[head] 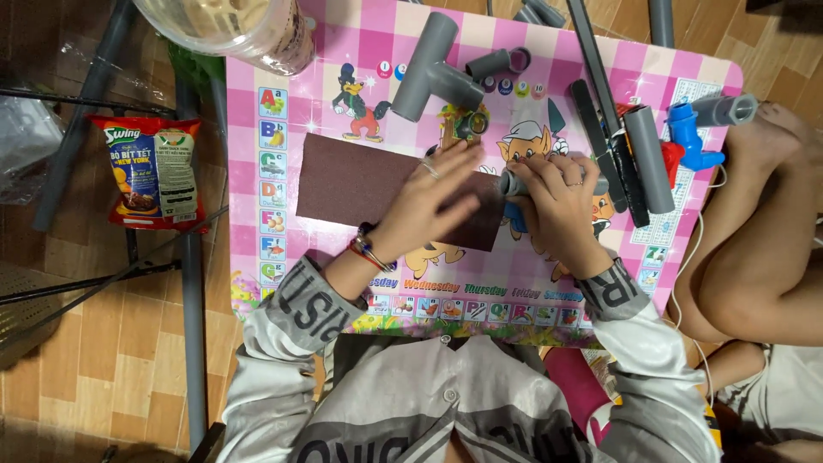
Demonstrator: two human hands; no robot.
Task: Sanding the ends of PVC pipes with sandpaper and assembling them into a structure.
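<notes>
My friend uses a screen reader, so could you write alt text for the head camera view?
Seen from above, a person's left hand presses flat on a dark brown sheet on a pink children's table, while the right hand holds a short grey pipe piece against the sheet's edge. Grey pipes, a grey tee fitting and a blue fitting lie beyond.

sandpaper sheet [377,184] on table [343,274] ctr | tee fitting [429,73] behind it | snack bag [154,171] left, on floor [103,360]

Under my left hand [426,201] I see a matt, rough brown abrasive sheet [360,176]; my right hand [559,201] grips a smooth grey plastic pipe [513,183]; beneath both, a glossy pink table [326,249]
</notes>
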